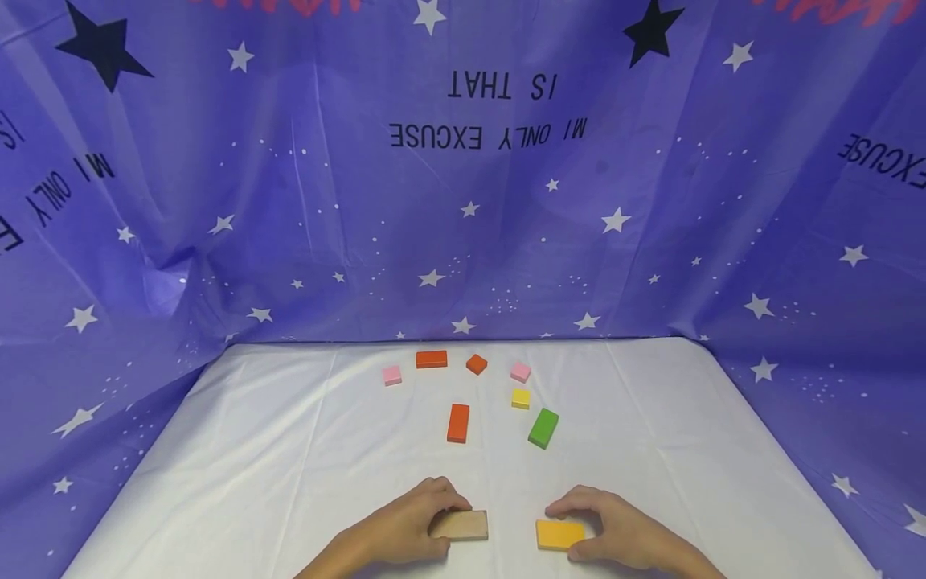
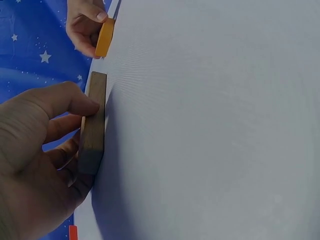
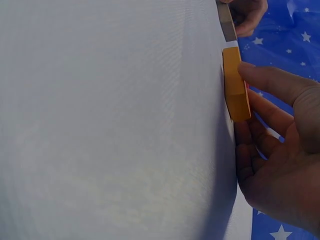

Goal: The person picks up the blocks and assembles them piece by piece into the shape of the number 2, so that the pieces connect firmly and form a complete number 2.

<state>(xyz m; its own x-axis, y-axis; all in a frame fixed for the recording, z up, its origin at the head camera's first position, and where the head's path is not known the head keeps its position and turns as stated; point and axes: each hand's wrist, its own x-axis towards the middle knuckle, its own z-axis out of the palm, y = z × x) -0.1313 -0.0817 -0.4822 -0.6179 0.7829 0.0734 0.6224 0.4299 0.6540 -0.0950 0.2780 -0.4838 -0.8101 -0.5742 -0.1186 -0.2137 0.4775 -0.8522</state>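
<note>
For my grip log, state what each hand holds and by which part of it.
Left hand: the wooden block, by its long sides. Right hand: the yellow-orange block, likewise.

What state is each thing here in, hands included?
Left hand: gripping tan block
Right hand: gripping orange block
Tan block: held
Orange block: held
Green block: untouched, askew
Near red block: untouched
Far red block: untouched
Small red block: untouched
Left pink block: untouched
Right pink block: untouched
Yellow block: untouched
White cloth: creased
Starry cloth: hanging
</note>
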